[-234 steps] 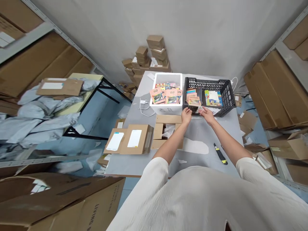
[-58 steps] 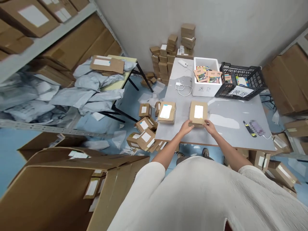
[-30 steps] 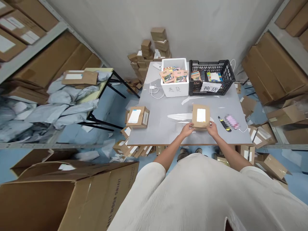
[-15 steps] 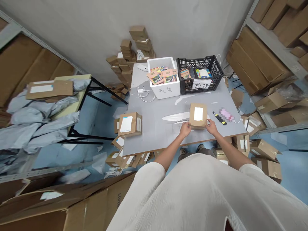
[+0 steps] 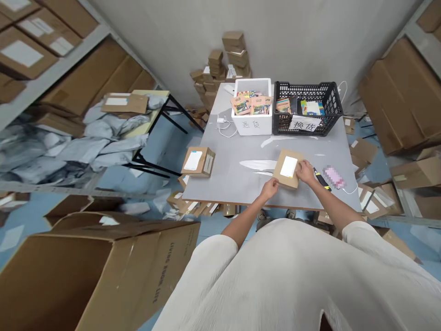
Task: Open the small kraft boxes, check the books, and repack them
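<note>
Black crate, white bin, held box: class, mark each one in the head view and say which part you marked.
Black crate (image 5: 283,124), head view, front wall.
White bin (image 5: 251,130), head view, front wall.
Held box (image 5: 288,166), head view, label on top.

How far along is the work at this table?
Probably done: the left box, which looks closed. In hand: the right box, with the left hand and right hand at it; I cannot tell if it is sealed. Possibly left: the grey bags, though nothing shows they belong.
</note>
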